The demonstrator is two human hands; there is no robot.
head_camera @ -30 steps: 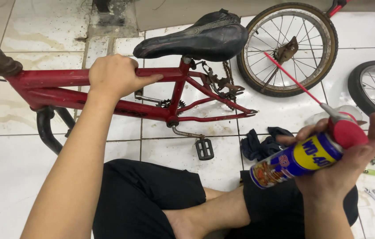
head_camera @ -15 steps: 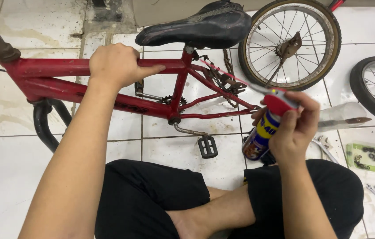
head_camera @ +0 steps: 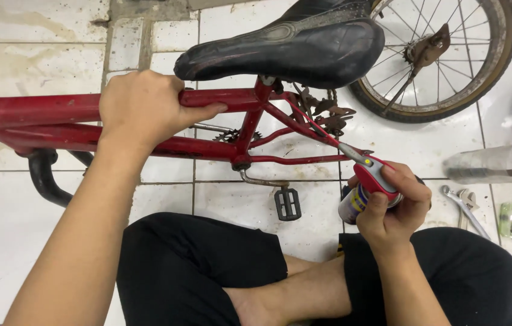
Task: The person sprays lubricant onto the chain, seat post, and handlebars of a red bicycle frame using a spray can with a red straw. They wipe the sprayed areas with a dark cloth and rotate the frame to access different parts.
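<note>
The left hand [head_camera: 144, 111] wraps its fingers around the top tube of the red bicycle frame [head_camera: 38, 108], just left of the black saddle [head_camera: 286, 45]. Near right, the right hand [head_camera: 392, 208] grips a spray can [head_camera: 358, 199], fingers closed around it, its thin straw [head_camera: 316, 130] pointing at the rusty chain [head_camera: 325, 115]. Wrenches [head_camera: 464, 202] lie on the tiled floor [head_camera: 2, 211] at right.

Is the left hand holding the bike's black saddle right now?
No, the left hand grips the red frame tube, just beside and below the saddle.

Left hand [head_camera: 144, 111] on red bike frame [head_camera: 44, 108], right hand [head_camera: 392, 208] around spray can [head_camera: 361, 193].
</note>
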